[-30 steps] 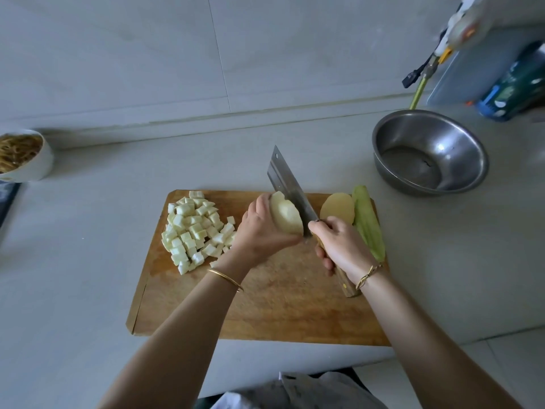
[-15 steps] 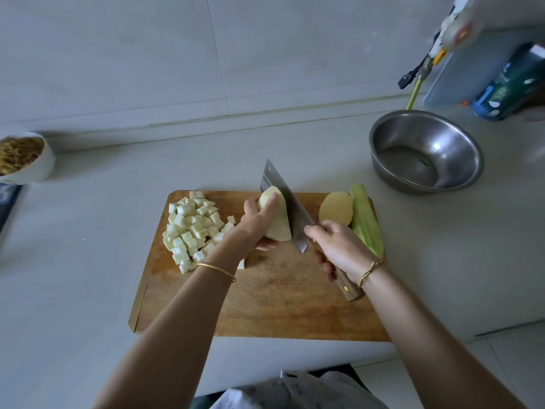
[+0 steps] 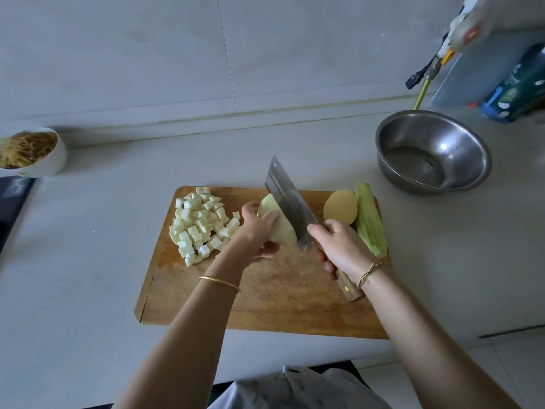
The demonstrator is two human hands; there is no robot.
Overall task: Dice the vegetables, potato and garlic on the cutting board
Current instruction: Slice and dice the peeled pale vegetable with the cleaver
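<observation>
A wooden cutting board (image 3: 265, 296) lies on the counter. My left hand (image 3: 256, 231) grips a pale peeled vegetable piece (image 3: 281, 228) in the board's middle. My right hand (image 3: 339, 246) holds the wooden handle of a cleaver (image 3: 289, 205), whose blade lies against the right side of that piece. A heap of pale diced cubes (image 3: 200, 222) lies on the board's left part. At the board's right end lie a potato half (image 3: 340, 206), cut face up, and a long green peeled vegetable (image 3: 370, 222).
A steel bowl (image 3: 432, 149) stands on the counter beyond the board's right end. A white bowl of noodles (image 3: 29, 152) sits at the far left by the wall. A blue container (image 3: 516, 87) and a hose fitting (image 3: 427, 69) are at the back right.
My left hand has turned the pale piece and shifted it slightly left on the board. The cleaver has followed it, its blade now leaning against the piece's right side.
</observation>
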